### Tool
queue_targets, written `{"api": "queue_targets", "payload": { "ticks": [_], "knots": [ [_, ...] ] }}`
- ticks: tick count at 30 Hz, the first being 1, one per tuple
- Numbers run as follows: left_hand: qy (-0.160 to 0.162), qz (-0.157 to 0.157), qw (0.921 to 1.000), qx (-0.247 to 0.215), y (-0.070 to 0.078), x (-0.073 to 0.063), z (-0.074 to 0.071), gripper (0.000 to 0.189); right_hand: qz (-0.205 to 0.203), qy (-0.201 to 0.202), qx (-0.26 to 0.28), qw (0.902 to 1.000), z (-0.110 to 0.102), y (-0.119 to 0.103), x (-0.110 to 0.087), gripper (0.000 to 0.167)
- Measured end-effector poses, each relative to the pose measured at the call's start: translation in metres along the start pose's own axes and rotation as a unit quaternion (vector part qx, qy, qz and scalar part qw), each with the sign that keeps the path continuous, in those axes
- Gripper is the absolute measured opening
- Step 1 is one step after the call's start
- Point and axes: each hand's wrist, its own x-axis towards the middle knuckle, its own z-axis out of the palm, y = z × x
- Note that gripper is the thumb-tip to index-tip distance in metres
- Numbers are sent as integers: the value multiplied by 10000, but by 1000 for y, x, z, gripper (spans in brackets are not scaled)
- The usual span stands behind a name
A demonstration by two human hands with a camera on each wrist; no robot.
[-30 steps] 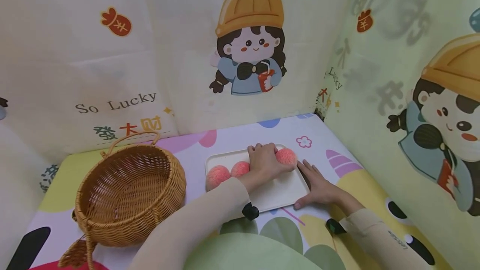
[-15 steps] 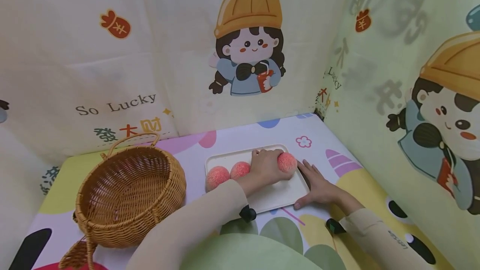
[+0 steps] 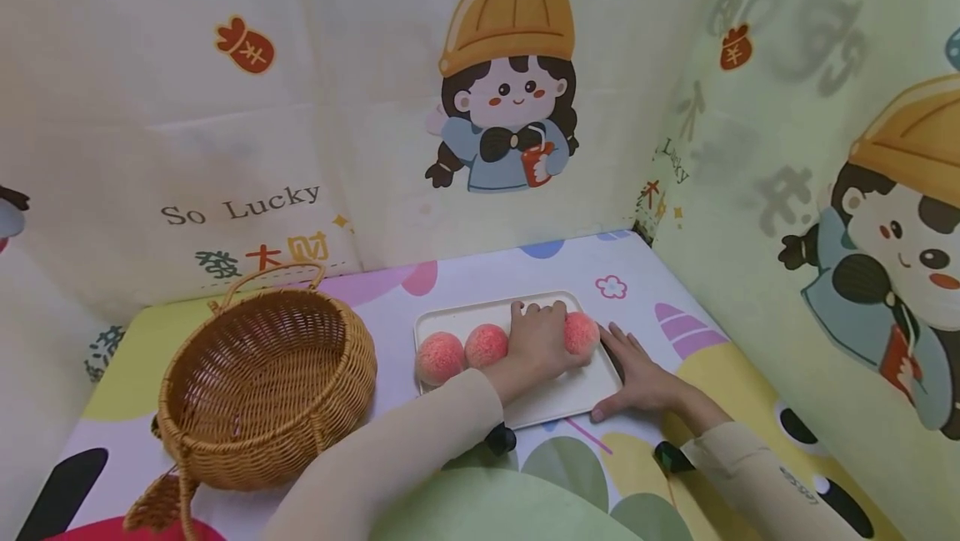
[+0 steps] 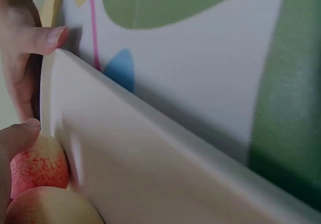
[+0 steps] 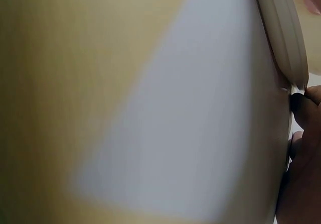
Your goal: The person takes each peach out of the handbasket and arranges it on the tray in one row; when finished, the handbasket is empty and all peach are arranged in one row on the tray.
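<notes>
My left hand (image 3: 536, 345) reaches across a white rectangular tray (image 3: 555, 399) and grips the rightmost of several red-and-yellow apples (image 3: 582, 333). Its thumb lies on the near side of that apple (image 4: 42, 166) in the left wrist view; a second apple (image 4: 52, 206) sits close beside it. Two more apples, one at the left end (image 3: 440, 358) and one next to it (image 3: 486, 346), rest on the tray. My right hand (image 3: 645, 378) touches the tray's right edge, fingers extended, thumb by the near corner. In the right wrist view only parts of its fingers (image 5: 303, 169) show.
A wicker basket (image 3: 262, 462) with an arched handle stands left of the tray, tilted toward me, with its inside visible. A patterned cloth (image 3: 480, 274) covers the table. Printed curtains (image 3: 360, 107) enclose the back and the sides.
The rightmost apple has shifted slightly down toward me along with my left hand. My right hand stays at the tray's edge, and the basket has not moved.
</notes>
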Motion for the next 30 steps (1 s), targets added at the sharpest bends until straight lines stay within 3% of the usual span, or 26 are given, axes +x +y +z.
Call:
{"api": "queue_targets", "payload": {
  "ticks": [9,13,16,20,25,30],
  "knots": [
    [139,25,9997,202,-2,1,7,81,-96,26,-15,9999,0,-1,0,140],
    [95,61,9997,194,-8,-4,-11,96,-92,2,9,10000,0,0,0,140],
    [244,125,9995,161,-20,-11,-42,98,-88,-14,25,10000,0,0,0,139],
    [844,317,9947,489,-50,-22,-97,94,-44,-23,20,10000,-1,0,0,140],
    [1658,291,9806,1010,-103,-42,-162,95,-42,-11,-1,10000,-4,1,0,140],
    [2081,-70,9724,1051,-156,-76,-201,96,-1,-77,-65,9999,-1,1,1,138]
  ]
}}
